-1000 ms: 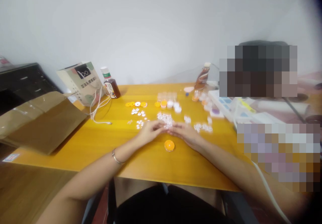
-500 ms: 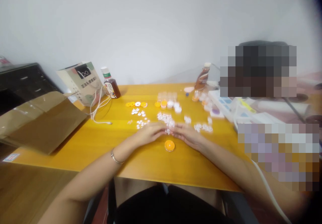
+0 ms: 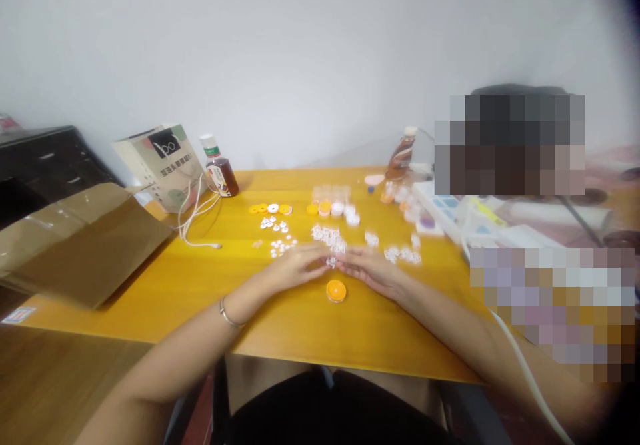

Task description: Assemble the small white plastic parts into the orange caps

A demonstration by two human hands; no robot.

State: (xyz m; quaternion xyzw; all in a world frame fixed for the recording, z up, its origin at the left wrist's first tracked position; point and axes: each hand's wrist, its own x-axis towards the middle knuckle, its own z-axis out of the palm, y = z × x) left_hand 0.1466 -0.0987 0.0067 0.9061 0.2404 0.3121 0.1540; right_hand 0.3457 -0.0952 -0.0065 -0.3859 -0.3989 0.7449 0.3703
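My left hand [image 3: 295, 266] and my right hand [image 3: 373, 270] lie on the yellow table [image 3: 280, 318], fingertips nearly meeting over a small clump of white pieces [image 3: 332, 260]. Whether either hand grips a piece is too blurred to tell. An orange round cap [image 3: 336, 290] lies just in front of the hands. Behind them a pile of white pieces [image 3: 327, 235] spreads out, with more white pieces to the left [image 3: 277, 226] and right [image 3: 403, 254]. A thin bracelet [image 3: 227, 315] circles my left wrist.
Orange and white caps [image 3: 273, 208] and small jars [image 3: 333, 206] stand farther back. A paper bag [image 3: 160, 162], a dark bottle [image 3: 219, 168] and a white cable [image 3: 195, 222] are at the back left, cardboard [image 3: 85, 245] at the left edge. Another bottle [image 3: 400, 155] and trays [image 3: 450, 212] sit right.
Both hands have slid slightly toward me, drawing a few white pieces out of the pile. The orange cap stays put.
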